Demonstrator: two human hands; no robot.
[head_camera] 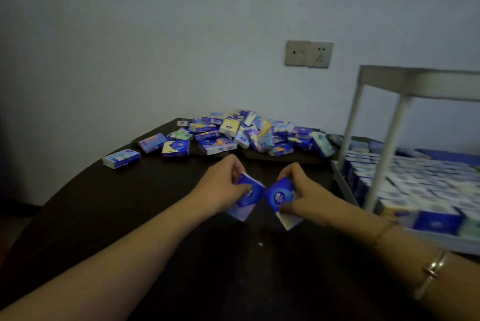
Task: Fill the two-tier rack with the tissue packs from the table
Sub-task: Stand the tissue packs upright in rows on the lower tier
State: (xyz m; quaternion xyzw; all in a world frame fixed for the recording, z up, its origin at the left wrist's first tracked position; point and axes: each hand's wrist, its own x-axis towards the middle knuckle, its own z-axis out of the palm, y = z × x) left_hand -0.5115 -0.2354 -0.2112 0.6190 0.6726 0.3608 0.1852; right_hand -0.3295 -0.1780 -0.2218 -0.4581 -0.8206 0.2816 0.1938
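Left hand: the left hand (pixel 224 187) holds a blue pack (pixel 246 197) just above the dark worktop (pixel 155 217). Its fingers (pixel 237 168) are curled tight around the pack, thumb on the front.

Right hand: the right hand (pixel 302 192) holds a second blue pack (pixel 279 197). Its fingers (pixel 287 170) are closed around it too.

The two packs: small, flat and boxy, with shiny soft wrap. Each is deep blue with a round white mark and a pale bottom end. They tilt toward each other, and their near corners almost touch between the two sets of fingers.

Pile: past the fingers, by the wall, lies a messy pile of tissue packs (pixel 246 133). They are blue, yellow, white and green, lying every which way. A few loose ones sit off to the left of the fingers.

Rack: to the right of the fingers stands the two-tier rack (pixel 389 139). It has thin, smooth, pale poles and a flat grey top tray. The bottom tray is packed with neat rows of packs (pixel 415 183) standing on end. I cannot see inside the top tray.

Worktop: dark brown, smooth and a little shiny, with a rounded edge.

Wrist: a thin gold bangle (pixel 431 272) and a fine chain circle the right arm.

Wall: plain and pale, with a square socket plate (pixel 308 53) above the pile.
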